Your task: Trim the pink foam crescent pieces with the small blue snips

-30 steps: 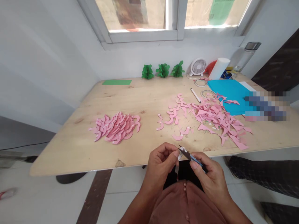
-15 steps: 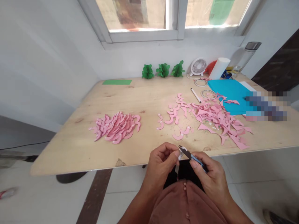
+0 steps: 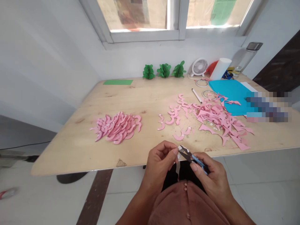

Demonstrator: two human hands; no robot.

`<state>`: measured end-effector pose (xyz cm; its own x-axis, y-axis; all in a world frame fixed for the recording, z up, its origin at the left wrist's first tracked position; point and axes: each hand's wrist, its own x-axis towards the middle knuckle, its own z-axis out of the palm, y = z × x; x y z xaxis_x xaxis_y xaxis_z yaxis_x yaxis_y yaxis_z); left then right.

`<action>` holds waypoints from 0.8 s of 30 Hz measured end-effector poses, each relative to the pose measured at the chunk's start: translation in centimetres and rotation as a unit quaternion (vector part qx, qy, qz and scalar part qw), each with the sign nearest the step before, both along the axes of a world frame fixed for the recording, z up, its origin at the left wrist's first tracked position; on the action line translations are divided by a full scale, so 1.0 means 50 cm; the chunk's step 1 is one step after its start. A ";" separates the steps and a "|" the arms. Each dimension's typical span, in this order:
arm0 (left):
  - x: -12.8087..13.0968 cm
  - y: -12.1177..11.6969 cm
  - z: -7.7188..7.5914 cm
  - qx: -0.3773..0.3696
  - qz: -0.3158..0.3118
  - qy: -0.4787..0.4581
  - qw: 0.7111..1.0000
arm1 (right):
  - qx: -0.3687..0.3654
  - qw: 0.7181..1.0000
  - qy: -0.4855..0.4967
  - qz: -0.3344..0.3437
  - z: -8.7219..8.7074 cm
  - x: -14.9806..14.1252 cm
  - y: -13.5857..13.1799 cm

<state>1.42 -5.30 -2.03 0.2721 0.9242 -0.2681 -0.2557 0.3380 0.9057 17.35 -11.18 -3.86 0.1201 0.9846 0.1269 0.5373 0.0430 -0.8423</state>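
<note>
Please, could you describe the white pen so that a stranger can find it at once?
Below the window stands a wooden table. On its right half is a heap of pink scraps; the white pen lies slanted just behind its left part. It is thin and straight with a dark end, unlike the round rings nearby.

the blades of the scissors, together in both earlier pictures, now stand spread apart at the white strip. the left hand is slightly farther left. the other person's dark-clad leg and foot, earlier at lower right, are out of view.
</note>
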 end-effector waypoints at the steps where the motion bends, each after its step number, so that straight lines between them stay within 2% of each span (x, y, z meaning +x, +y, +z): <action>1: 0.001 0.000 0.000 0.000 0.000 -0.002 1.000 | 0.000 1.000 0.001 0.001 0.000 0.000 -0.001; 24: 0.007 -0.002 0.003 -0.005 -0.007 -0.006 1.000 | 0.003 0.999 0.012 -0.029 0.013 -0.011 -0.004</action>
